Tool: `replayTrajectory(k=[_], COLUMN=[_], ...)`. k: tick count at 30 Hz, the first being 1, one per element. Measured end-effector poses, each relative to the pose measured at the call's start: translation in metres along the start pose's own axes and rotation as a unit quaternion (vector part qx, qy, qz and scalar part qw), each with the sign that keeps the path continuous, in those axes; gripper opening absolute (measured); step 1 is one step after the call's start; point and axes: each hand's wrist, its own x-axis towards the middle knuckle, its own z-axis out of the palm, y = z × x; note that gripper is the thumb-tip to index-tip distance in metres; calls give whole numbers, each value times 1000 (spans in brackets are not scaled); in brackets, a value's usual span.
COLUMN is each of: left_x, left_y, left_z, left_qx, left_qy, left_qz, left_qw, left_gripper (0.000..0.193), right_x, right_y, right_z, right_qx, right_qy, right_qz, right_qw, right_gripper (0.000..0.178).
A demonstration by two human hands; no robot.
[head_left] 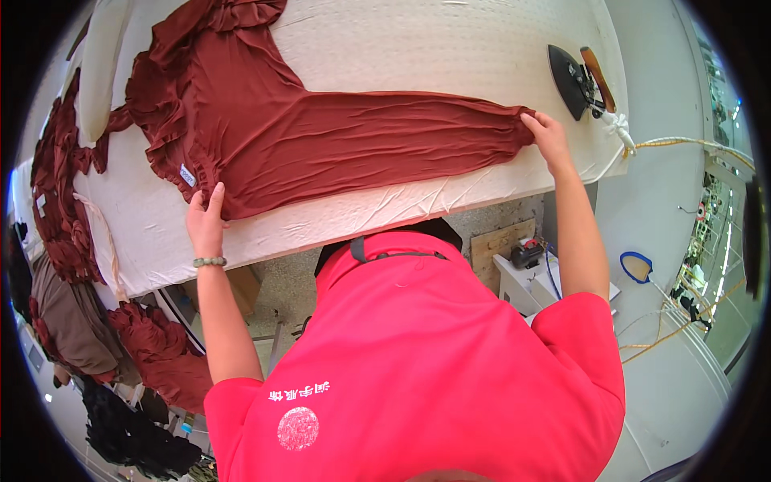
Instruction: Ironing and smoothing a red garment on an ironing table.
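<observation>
A dark red garment (265, 120) with ruffles and a gathered neckline lies spread on a padded, cloth-covered table (450, 40). One long sleeve reaches toward the right along the near edge. My left hand (206, 218) pinches the fabric by the neckline, just below a small white label (187, 174). At the sleeve's far right end, my right hand (549, 138) grips the gathered cuff between thumb and fingers. Between the two hands the sleeve lies nearly straight, with lengthwise creases. Part of the garment runs out of view at the top.
An iron (575, 83) with a wooden handle rests at the table's right end, its cord and hose (683, 143) trailing right. A padded white sleeve board (104, 68) stands at left. More dark red garments (60, 193) hang over the left edge. Below right is a white cabinet (526, 285).
</observation>
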Motion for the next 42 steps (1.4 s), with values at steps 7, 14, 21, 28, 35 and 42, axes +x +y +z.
replayTrajectory(k=[7,14,21,28,35,42], left_x=[-10,-39,-29,-50,-55,-49], left_y=[-9,-15,-28,-33,-27,-18], left_z=[-26,-6,-13,-9,9,1], left_qx=[24,-31,44,36,131,161], left_qy=[-8,-21,29,-3,24,25], left_qz=[113,-6,-6,50,84,-52], left_qw=[993,999,999,998,988,985], left_gripper=[27,26,29,29,31,36], right_x=[-1,-26,-26,-22,-25,-20], right_y=[13,26,15,28,38,38], right_z=[-39,-40,-48,-69,-53,-59], right_qx=[46,32,152,147,206,55], right_qy=[-14,-71,-168,-186,-158,-66], right_qz=[-56,25,94,41,84,106], right_qw=[997,997,970,971,962,991], right_gripper=[28,32,33,34,36,28])
